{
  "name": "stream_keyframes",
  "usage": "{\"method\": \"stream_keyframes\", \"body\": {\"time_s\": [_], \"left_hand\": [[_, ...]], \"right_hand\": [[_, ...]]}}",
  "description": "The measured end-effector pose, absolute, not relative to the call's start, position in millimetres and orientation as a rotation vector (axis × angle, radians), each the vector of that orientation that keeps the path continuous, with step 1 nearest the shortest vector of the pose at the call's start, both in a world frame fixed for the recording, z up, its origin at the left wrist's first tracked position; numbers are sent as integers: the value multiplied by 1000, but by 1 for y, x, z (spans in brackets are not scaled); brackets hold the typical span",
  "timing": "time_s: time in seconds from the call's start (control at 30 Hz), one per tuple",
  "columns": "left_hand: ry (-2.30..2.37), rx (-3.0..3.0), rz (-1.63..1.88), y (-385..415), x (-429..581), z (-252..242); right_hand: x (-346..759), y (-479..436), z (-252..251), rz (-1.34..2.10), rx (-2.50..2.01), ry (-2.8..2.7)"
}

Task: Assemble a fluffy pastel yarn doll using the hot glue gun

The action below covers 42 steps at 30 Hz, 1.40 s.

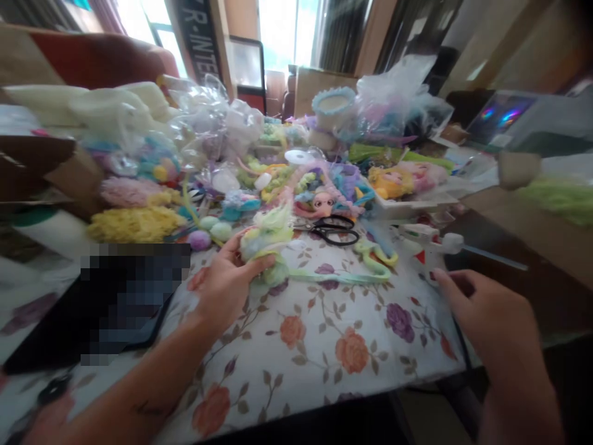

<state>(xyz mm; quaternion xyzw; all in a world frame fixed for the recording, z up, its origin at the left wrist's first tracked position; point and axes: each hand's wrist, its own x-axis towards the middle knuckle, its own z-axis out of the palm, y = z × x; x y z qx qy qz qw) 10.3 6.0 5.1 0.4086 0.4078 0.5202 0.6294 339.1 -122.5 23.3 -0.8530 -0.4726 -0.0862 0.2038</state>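
My left hand (227, 281) is closed around a fluffy pastel yellow-green bundle (266, 244), raised over the flowered tablecloth. From the bundle a pale green and yellow strip (343, 277) trails right across the cloth. Just behind it lie black-handled scissors (337, 230), with their blades partly hidden. At the table's right edge my right hand (491, 309) has its thumb and fingers drawn together. A small dark red spot shows by its fingertips, too blurred to name. Beyond that hand is what looks like a white glue gun (419, 233) with a clear stick (495, 256).
A tablet-like black device (125, 303) lies at left. Pom-poms (200, 240), yellow fluffy material (136, 224), a doll-like face (323, 201) and plastic bags (393, 93) crowd the back. An open cardboard box (532, 241) stands at right. The tablecloth (319, 377) ends in front.
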Motion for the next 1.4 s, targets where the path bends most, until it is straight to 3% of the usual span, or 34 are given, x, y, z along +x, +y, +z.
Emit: {"method": "stream_keyframes", "body": {"time_s": [0.13,0.27,0.57,0.9,1.4], "left_hand": [[885,934,1223,5,11,4],[867,960,1227,5,10,3],[829,922,1275,10,8,4],[861,958,1239,10,10,-3],[836,938,1186,11,6,2]], "right_hand": [[265,-107,30,4,-1758,-1648],[196,-60,33,169,-1461,-1877],[155,-23,-1,-85,-1372,-1936],[156,-21,-10,183,-1405,-1833],[165,-28,-4,164,-1263,-1860]]}}
